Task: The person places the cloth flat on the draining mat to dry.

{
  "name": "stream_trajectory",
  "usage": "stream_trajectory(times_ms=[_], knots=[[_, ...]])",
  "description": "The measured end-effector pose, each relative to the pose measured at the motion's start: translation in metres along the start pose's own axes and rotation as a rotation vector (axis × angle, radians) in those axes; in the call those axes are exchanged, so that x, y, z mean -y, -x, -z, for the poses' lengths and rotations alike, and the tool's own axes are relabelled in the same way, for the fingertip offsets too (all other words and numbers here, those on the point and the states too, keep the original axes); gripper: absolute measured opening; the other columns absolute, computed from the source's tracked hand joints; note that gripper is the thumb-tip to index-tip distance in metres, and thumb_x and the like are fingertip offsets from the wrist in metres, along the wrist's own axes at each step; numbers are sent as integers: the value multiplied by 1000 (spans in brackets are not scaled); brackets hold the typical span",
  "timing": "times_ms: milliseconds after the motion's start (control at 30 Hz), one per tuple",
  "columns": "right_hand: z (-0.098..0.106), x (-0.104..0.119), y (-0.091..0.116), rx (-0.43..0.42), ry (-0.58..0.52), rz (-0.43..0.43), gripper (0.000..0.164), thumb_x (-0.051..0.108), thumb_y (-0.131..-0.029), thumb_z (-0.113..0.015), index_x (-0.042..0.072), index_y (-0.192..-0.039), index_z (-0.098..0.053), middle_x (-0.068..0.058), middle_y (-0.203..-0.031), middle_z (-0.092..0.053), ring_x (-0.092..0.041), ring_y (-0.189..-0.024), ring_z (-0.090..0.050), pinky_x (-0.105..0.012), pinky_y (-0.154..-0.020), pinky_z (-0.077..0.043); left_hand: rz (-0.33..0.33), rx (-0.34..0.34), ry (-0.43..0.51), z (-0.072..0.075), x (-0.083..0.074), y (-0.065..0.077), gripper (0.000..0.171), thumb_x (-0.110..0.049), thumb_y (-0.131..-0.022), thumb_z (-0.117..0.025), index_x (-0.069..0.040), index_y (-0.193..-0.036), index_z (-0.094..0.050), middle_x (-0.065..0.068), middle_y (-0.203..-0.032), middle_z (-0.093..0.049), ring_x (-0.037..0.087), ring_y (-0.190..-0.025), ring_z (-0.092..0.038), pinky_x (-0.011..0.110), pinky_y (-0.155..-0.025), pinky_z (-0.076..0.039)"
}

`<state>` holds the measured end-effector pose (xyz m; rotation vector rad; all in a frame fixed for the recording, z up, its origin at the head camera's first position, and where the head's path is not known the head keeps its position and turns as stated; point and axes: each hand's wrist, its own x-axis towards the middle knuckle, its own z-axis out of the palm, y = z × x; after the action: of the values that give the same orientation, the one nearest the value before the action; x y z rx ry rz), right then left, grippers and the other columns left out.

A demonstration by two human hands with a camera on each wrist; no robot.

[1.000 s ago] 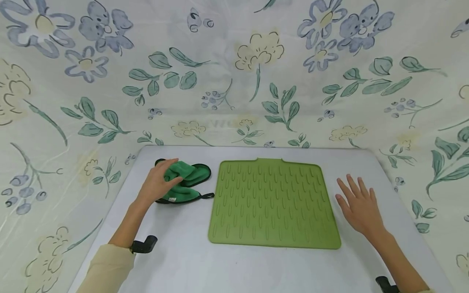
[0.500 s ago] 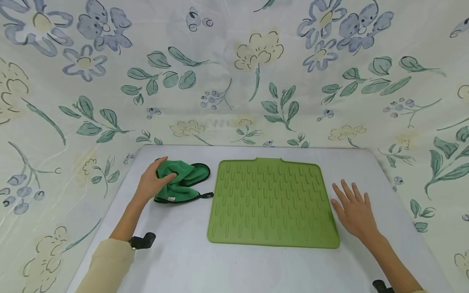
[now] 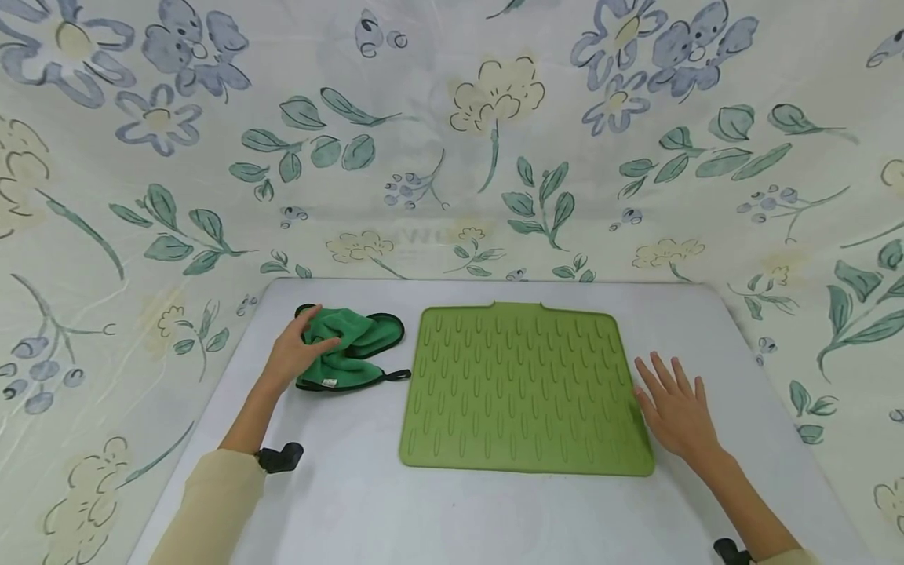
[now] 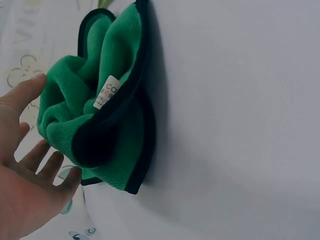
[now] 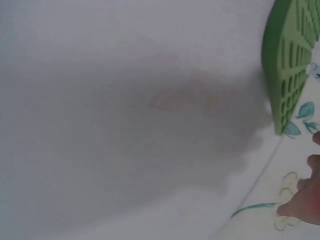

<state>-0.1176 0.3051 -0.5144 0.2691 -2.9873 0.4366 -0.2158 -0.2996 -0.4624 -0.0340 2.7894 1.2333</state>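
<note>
A crumpled green cloth [image 3: 342,349] with black edging and a small white label lies at the left of the table. My left hand [image 3: 293,345] is at the cloth's left side, thumb and fingers spread apart. In the left wrist view, that hand [image 4: 30,175] has its loosely bent fingers right beside the folds of the cloth [image 4: 75,95], not closed round it. A green ridged mat [image 3: 526,392] lies flat in the middle. My right hand [image 3: 674,408], fingers spread and palm down, is at the mat's right edge.
The white table [image 3: 494,522] has its far edge against a floral-patterned curtain [image 3: 424,157], which also runs along both sides. A black loop [image 3: 398,375] on the cloth points toward the mat's left edge.
My left hand has drawn back leftward from over the cloth to its left side. My right hand has moved left to the mat's edge. Cloth and mat stay about where they were.
</note>
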Motion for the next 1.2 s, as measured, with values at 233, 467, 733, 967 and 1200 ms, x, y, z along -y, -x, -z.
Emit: stream_trajectory(times_ms=[233, 467, 733, 967, 1200], knots=[[-11, -3, 1, 16, 1, -1, 56, 37, -109, -37, 3, -154, -35, -26, -157, -26, -53, -143, -14, -76, -107, -8, -14, 29, -8, -8, 3, -5, 77, -27, -96, -70, -5, -157, -28, 30, -158, -20, 53, -142, -17, 70, -108, -21], [-20, -5, 1, 30, -1, -8, 56, 37, -108, -39, 1, -152, -37, -26, -156, -30, -53, -143, -16, -76, -106, -8, 15, 34, -35, -14, 7, -9, 79, -26, -96, -70, -5, -157, -26, 32, -157, -20, 56, -140, -19, 71, -107, -21], [-23, -4, 1, 79, -21, -34, 58, 36, -109, -38, 0, -153, -35, -26, -157, -28, -51, -144, -13, -76, -107, -6, 7, 12, -51, -23, 15, -14, 71, -21, -96, -70, -4, -154, -33, 33, -155, -26, 56, -138, -24, 70, -107, -25], [-25, -6, 3, 132, -15, -70, 59, 38, -109, -33, 1, -156, -29, -26, -158, -25, -52, -145, -10, -76, -107, -3, 12, -21, -55, -27, 15, -14, 62, -15, -96, -68, -3, -150, -40, 33, -152, -32, 55, -136, -29, 68, -106, -29], [-28, -8, 5, 149, -23, -82, 59, 39, -110, -31, 5, -158, -24, -25, -159, -23, -52, -145, -8, -76, -106, -1, -2, -56, -42, -26, 13, -11, 51, -11, -96, -65, -2, -143, -48, 34, -147, -38, 54, -130, -37, 66, -102, -35]])
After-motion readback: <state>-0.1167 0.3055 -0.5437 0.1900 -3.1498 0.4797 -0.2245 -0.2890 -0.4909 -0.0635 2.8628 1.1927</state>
